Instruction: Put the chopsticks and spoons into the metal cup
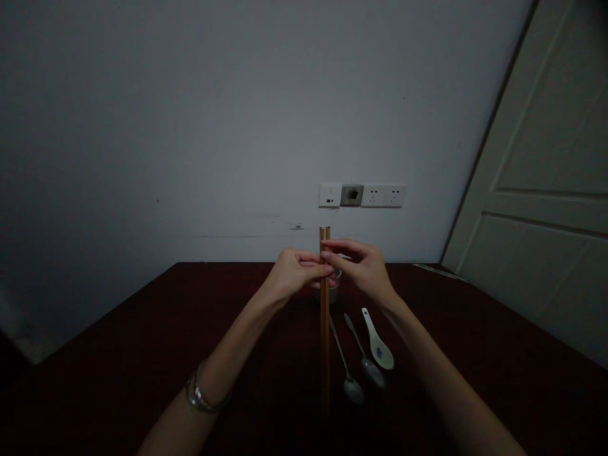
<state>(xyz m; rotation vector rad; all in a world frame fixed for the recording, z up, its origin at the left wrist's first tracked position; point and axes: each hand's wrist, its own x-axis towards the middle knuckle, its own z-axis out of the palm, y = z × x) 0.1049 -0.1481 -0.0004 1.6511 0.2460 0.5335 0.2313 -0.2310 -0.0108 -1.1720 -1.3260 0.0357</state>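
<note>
A pair of wooden chopsticks (325, 329) stands upright, its lower ends resting on the dark red table (142, 342). My left hand (293, 272) pinches the chopsticks near their top from the left. My right hand (361, 266) pinches them at the same height from the right, fingers pressed together. Just behind my hands a small pale cup (332, 292) is partly hidden. A bracelet (202, 396) is on my left wrist.
Right of the chopsticks lie two metal spoons (349, 370) (367, 354) and a white ceramic spoon (379, 342). A grey wall with a row of sockets (363, 195) rises behind the table. A pale door (546, 190) stands at the right.
</note>
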